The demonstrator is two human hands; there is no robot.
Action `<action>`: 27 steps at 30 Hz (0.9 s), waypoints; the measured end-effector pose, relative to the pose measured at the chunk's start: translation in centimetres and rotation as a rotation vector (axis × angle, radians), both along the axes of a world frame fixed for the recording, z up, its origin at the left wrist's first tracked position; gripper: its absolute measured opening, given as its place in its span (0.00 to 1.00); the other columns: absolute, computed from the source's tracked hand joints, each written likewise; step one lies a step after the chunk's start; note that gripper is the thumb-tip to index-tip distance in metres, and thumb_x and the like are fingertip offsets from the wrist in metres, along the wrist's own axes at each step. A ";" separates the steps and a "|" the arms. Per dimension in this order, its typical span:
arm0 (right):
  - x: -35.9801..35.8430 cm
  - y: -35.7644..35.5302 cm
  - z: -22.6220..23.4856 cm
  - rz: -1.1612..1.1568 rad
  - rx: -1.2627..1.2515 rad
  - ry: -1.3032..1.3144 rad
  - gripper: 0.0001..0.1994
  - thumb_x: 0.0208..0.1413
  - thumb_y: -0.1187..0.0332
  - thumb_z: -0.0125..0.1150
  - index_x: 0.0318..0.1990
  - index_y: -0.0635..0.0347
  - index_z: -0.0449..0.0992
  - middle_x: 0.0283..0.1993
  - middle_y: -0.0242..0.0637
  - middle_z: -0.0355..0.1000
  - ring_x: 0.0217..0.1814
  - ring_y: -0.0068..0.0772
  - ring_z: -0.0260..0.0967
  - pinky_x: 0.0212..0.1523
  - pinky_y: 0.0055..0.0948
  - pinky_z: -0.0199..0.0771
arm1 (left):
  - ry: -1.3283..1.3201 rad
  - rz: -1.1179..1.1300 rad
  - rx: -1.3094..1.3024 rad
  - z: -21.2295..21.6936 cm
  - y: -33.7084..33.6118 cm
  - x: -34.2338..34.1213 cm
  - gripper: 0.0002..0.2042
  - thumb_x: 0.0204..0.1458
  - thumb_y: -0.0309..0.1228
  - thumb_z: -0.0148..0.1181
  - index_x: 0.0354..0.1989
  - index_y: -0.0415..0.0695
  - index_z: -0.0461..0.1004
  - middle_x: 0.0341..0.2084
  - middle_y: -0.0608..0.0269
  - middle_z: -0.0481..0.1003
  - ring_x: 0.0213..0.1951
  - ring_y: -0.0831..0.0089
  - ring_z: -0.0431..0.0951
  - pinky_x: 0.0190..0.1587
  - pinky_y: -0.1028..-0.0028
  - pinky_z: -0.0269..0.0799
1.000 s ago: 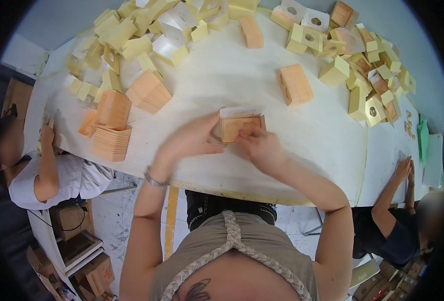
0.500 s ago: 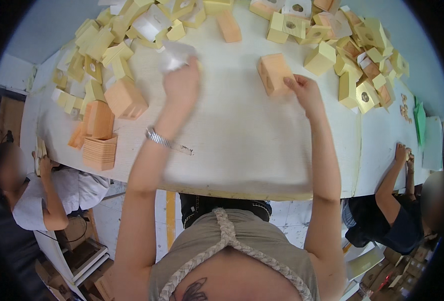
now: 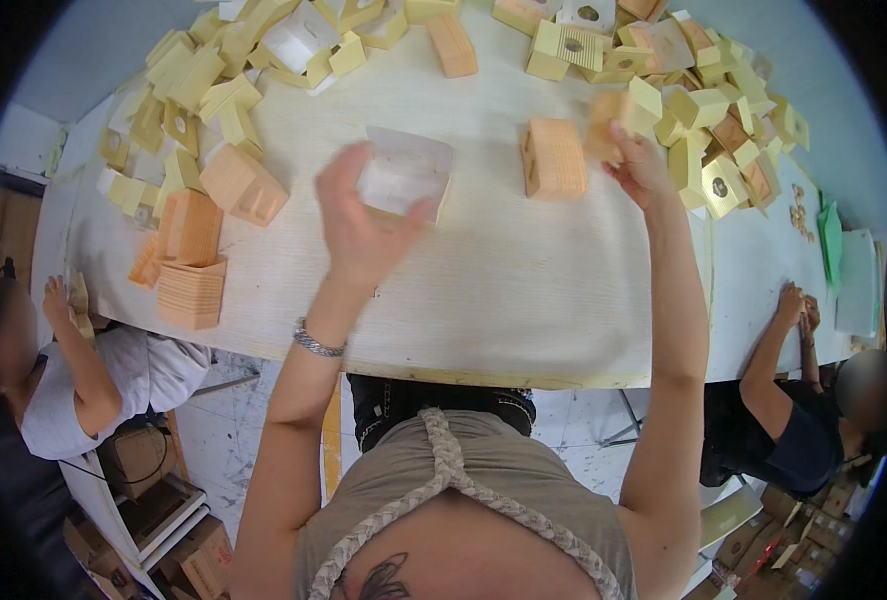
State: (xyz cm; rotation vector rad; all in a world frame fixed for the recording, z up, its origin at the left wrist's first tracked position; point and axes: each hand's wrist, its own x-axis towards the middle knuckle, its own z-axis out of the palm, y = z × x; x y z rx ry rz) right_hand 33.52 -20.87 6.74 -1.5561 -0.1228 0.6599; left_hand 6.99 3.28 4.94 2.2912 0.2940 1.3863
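A small box (image 3: 408, 172), pale inside with its lid raised, sits on the table in front of me. Around its near left corner my left hand (image 3: 368, 205) is spread, thumb and fingers apart; it is blurred, and whether it touches the box is hard to tell. My right hand (image 3: 638, 165) pinches a small yellowish-orange box (image 3: 608, 120), smeared by motion, beside the right pile. Between the hands stands an orange wood-grain box (image 3: 555, 160), untouched.
Piles of pale yellow boxes lie at back left (image 3: 193, 80) and back right (image 3: 718, 110). Several orange wood-grain boxes (image 3: 191, 230) stand at left. Single orange box (image 3: 451, 45) lies at the back. Co-workers sit left (image 3: 93, 390) and right (image 3: 783, 420). Green bag (image 3: 829, 240) lies far right.
The pale-lined box has come nearer and to the right, with my left hand now spread around it. My right hand released the orange box and moved right to a different one.
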 end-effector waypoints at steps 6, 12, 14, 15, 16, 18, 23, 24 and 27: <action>-6.1 -4.2 -1.7 0.592 0.214 0.061 0.25 0.58 0.57 0.65 0.57 0.63 0.69 0.47 0.32 0.74 0.47 0.22 0.72 0.45 0.26 0.74 | 0.266 -0.390 -1.001 -3.0 6.0 1.2 0.23 0.58 0.29 0.58 0.61 0.40 0.61 0.44 0.54 0.74 0.47 0.70 0.73 0.54 0.74 0.68; -13.9 -1.1 -2.1 0.659 -0.405 -0.341 0.26 0.58 0.62 0.63 0.62 0.62 0.66 0.48 0.41 0.74 0.47 0.37 0.72 0.51 0.34 0.72 | 0.555 -0.245 -0.875 -3.6 4.1 -3.1 0.29 0.57 0.26 0.58 0.66 0.38 0.56 0.44 0.55 0.73 0.50 0.69 0.73 0.55 0.73 0.68; -14.5 -0.4 -1.1 0.611 -0.768 -0.564 0.28 0.57 0.63 0.65 0.64 0.60 0.65 0.50 0.44 0.73 0.50 0.44 0.70 0.53 0.37 0.70 | 0.226 -0.282 -0.907 -3.7 1.2 -4.8 0.31 0.54 0.25 0.62 0.64 0.36 0.55 0.46 0.54 0.72 0.49 0.69 0.73 0.53 0.73 0.69; -15.0 -0.5 -1.3 0.558 -0.715 -0.805 0.29 0.55 0.63 0.66 0.64 0.59 0.66 0.51 0.45 0.72 0.51 0.46 0.69 0.54 0.39 0.70 | 0.059 -0.297 -0.917 -3.8 0.1 -5.3 0.32 0.52 0.24 0.64 0.63 0.34 0.55 0.47 0.54 0.72 0.49 0.69 0.73 0.51 0.72 0.70; -15.6 -0.7 -1.8 0.498 -0.651 -1.042 0.30 0.53 0.63 0.67 0.64 0.58 0.66 0.53 0.45 0.70 0.52 0.49 0.67 0.54 0.40 0.69 | 0.117 -0.234 -0.772 -4.0 -0.5 -5.8 0.34 0.49 0.24 0.66 0.63 0.34 0.54 0.47 0.53 0.71 0.49 0.68 0.73 0.51 0.71 0.71; -17.2 -0.6 -2.5 0.458 -0.640 -1.294 0.32 0.49 0.64 0.69 0.64 0.57 0.67 0.57 0.45 0.67 0.55 0.50 0.65 0.55 0.42 0.69 | 0.249 -0.149 -0.570 -4.0 -1.0 -6.4 0.38 0.44 0.24 0.71 0.62 0.33 0.54 0.48 0.51 0.71 0.49 0.65 0.73 0.51 0.69 0.71; -18.8 0.5 -1.3 0.487 -0.489 -1.312 0.27 0.44 0.67 0.70 0.56 0.50 0.75 0.58 0.40 0.66 0.58 0.44 0.63 0.53 0.41 0.67 | 0.510 -0.195 -0.544 -3.5 0.0 -6.8 0.41 0.37 0.26 0.75 0.62 0.35 0.58 0.47 0.50 0.71 0.50 0.58 0.73 0.51 0.64 0.71; -18.7 1.0 0.7 0.501 -0.376 -1.328 0.25 0.45 0.67 0.69 0.55 0.48 0.76 0.58 0.39 0.67 0.58 0.43 0.63 0.53 0.40 0.67 | 0.522 -0.200 -0.534 -3.5 0.1 -6.9 0.41 0.37 0.26 0.75 0.61 0.36 0.59 0.47 0.51 0.71 0.50 0.57 0.73 0.51 0.63 0.71; -19.1 3.8 5.1 0.652 -0.542 -1.757 0.22 0.45 0.69 0.66 0.52 0.44 0.79 0.56 0.35 0.68 0.59 0.42 0.62 0.54 0.39 0.63 | 0.582 -0.259 -0.472 -3.6 0.1 -6.9 0.40 0.36 0.27 0.76 0.61 0.39 0.61 0.46 0.52 0.72 0.49 0.56 0.73 0.50 0.63 0.71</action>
